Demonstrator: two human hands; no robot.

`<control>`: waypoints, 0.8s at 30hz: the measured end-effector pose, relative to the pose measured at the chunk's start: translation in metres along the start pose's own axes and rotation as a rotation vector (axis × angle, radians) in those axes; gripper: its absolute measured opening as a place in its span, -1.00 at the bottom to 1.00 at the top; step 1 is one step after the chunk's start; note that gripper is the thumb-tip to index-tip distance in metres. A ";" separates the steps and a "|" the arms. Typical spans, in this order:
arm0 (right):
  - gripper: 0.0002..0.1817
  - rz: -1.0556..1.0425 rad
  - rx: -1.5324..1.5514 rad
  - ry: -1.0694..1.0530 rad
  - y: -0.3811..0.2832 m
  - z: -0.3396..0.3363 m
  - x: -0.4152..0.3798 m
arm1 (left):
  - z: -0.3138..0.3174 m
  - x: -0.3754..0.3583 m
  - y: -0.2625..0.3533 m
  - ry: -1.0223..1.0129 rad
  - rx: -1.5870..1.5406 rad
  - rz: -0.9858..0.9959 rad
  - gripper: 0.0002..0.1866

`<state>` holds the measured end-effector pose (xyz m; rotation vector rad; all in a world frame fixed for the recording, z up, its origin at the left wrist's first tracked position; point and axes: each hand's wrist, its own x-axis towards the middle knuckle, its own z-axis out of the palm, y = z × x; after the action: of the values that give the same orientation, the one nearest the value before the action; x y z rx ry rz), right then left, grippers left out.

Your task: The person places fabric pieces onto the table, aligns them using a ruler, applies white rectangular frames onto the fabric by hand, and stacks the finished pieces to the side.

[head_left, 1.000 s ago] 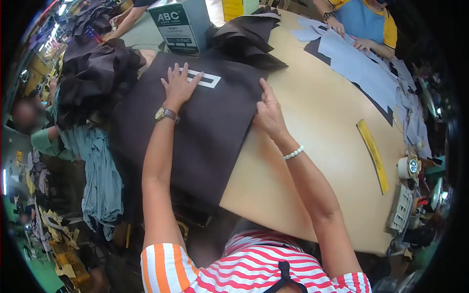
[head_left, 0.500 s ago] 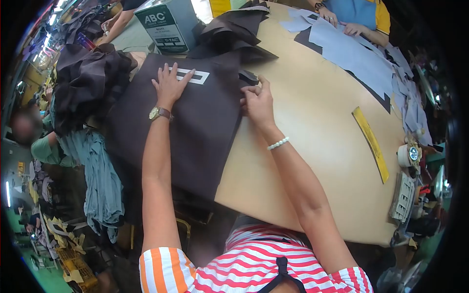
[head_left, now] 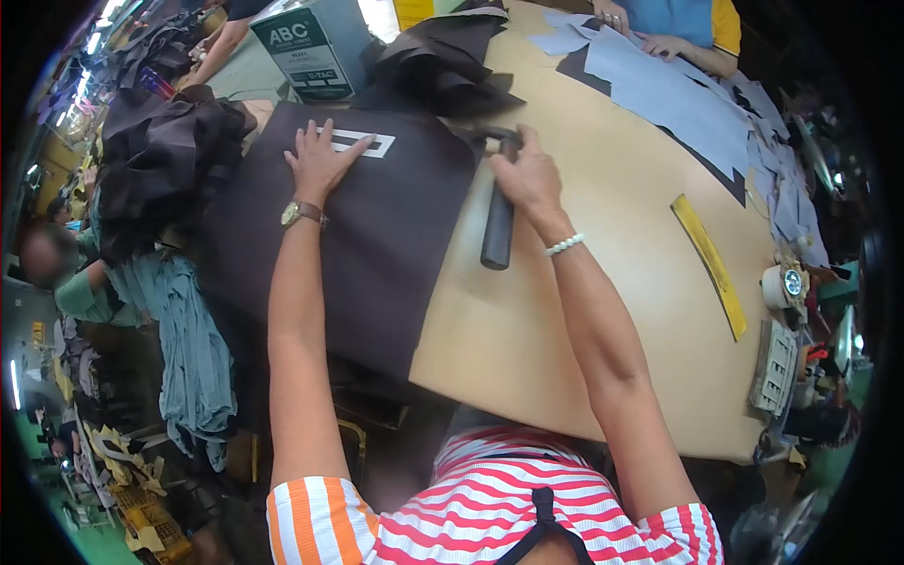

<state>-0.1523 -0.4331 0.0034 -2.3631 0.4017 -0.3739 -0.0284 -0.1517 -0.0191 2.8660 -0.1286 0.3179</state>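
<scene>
My left hand (head_left: pixel 320 162) lies with spread fingers on a dark brown sheet (head_left: pixel 367 245), its fingertips on a white rectangular frame (head_left: pixel 381 144) with a slot in it. To the right, my right hand (head_left: pixel 529 174) grips a hammer (head_left: pixel 497 221) near its head, with the dark handle pointing down toward me over the tan table (head_left: pixel 603 282). The hammer is just beside the sheet's right edge.
A green and white ABC can (head_left: pixel 311 52) stands behind the sheet, beside crumpled dark pieces (head_left: pixel 443 61). A yellow strip (head_left: pixel 708 264) lies at right. Across the table, a person's hands (head_left: pixel 664 45) touch grey sheets (head_left: pixel 650 85). Dark material (head_left: pixel 155 169) is heaped at left.
My right hand has moved away from the sheet's edge to the right, and the hammer now shows in its grip. My left hand remains on the white frame.
</scene>
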 end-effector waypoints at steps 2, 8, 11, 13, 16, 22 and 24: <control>-0.37 0.055 0.147 0.107 0.014 -0.009 0.000 | -0.002 0.000 0.002 -0.003 0.003 0.002 0.06; -0.47 -0.130 0.372 0.111 -0.052 -0.024 -0.031 | 0.008 0.006 -0.008 0.028 0.077 0.028 -0.05; -0.50 -0.339 0.303 0.191 -0.070 0.013 -0.033 | 0.006 0.004 -0.008 0.064 0.139 0.067 -0.14; -0.47 -0.271 0.207 0.125 -0.071 0.035 -0.031 | 0.005 0.007 -0.012 0.081 0.105 0.093 -0.17; -0.66 -0.429 -0.045 0.001 -0.043 0.081 -0.031 | 0.014 0.017 -0.022 0.078 0.233 0.105 -0.27; -0.47 -0.372 0.118 -0.480 -0.003 -0.039 -0.118 | 0.033 0.057 -0.065 -0.004 0.241 0.182 -0.18; -0.65 -0.470 0.019 -0.192 0.056 -0.052 -0.170 | 0.027 0.055 -0.059 -0.055 0.329 0.205 -0.12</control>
<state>-0.3363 -0.4386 -0.0241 -2.4326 -0.2526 -0.3558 0.0374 -0.1054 -0.0457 3.1952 -0.4186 0.3252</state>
